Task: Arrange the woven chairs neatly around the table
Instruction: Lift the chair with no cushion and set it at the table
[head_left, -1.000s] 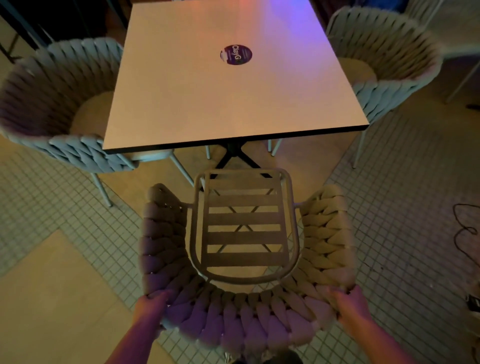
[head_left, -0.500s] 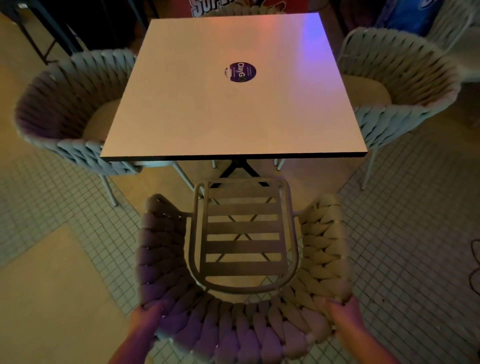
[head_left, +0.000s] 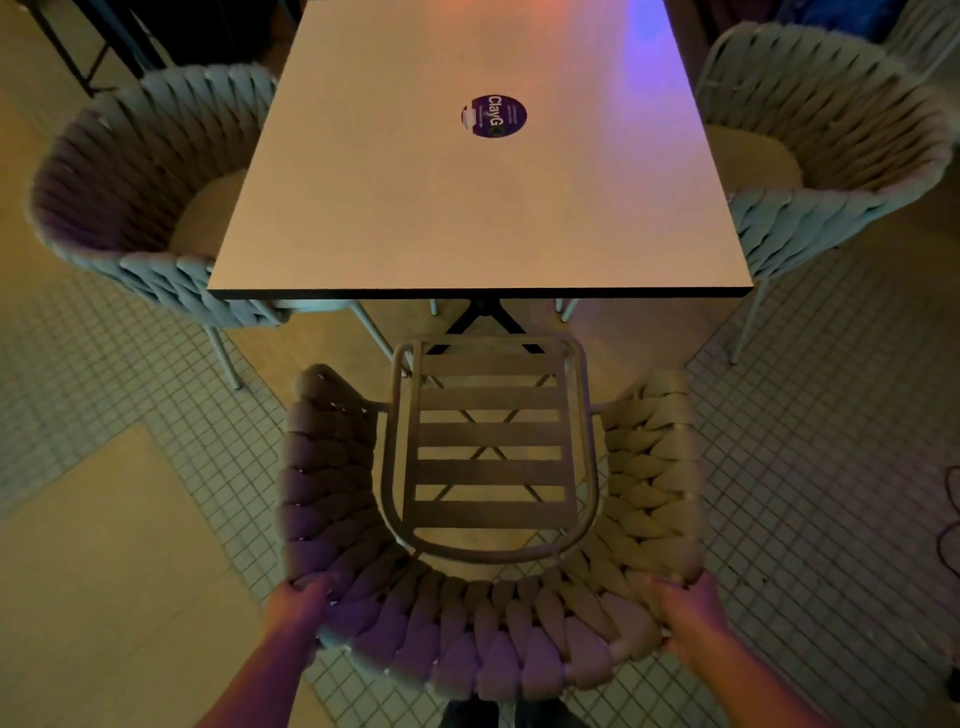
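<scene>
A woven chair with a bare slatted seat frame stands right in front of me, facing the square table. Its seat front sits just short of the table's near edge. My left hand grips the left rear of its woven backrest and my right hand grips the right rear. A second woven chair is tucked in at the table's left side, a third woven chair at the right side, both with seat cushions.
A round purple sticker lies on the tabletop. The table's black base shows under the near edge. The floor is small square tiles with plain slabs at left. A dark cable lies on the floor at right. Dark furniture legs stand far left.
The chair has slid forward toward the table and now lines up squarely with its near edge. Both hands kept their grip on the backrest.
</scene>
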